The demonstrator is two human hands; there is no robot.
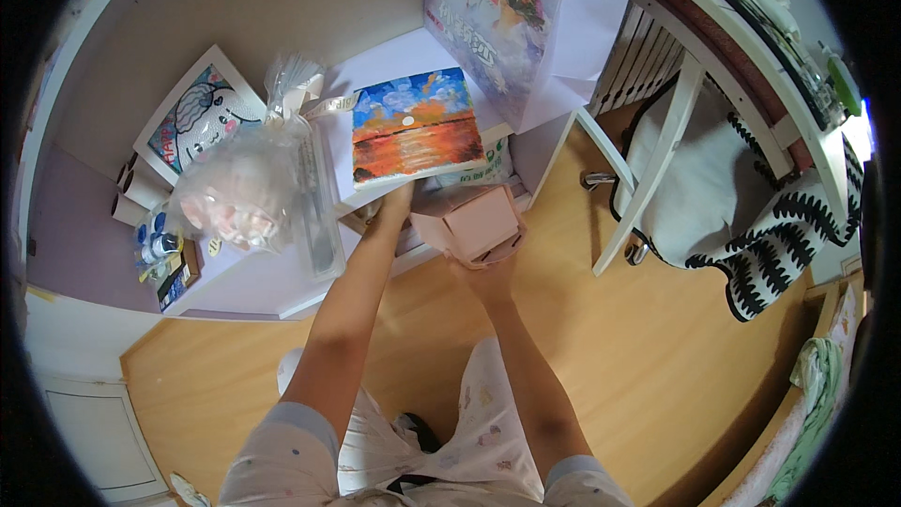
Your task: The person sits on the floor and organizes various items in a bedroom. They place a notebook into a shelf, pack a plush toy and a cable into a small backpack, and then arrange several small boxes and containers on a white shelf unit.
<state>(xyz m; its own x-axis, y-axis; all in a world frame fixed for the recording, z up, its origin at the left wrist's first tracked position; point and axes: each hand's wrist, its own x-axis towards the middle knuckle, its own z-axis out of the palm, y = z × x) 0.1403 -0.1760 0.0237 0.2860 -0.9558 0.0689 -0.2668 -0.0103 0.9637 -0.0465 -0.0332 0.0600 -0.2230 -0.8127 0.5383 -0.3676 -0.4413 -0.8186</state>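
My right hand holds a small pink box from below, in front of a low white shelf unit. My left hand reaches in under the lower edge of a painted sunset canvas; its fingers are hidden, so what it touches does not show. The canvas lies on top of the unit. Beneath and right of it, a white plastic package with green print sits in an opening of the unit, just behind the pink box.
Left of the canvas stand a clear plastic container, a bagged bundle of pinkish items, a framed cartoon picture and cardboard tubes. A large printed paper bag stands behind. A draped chair and white desk are at right.
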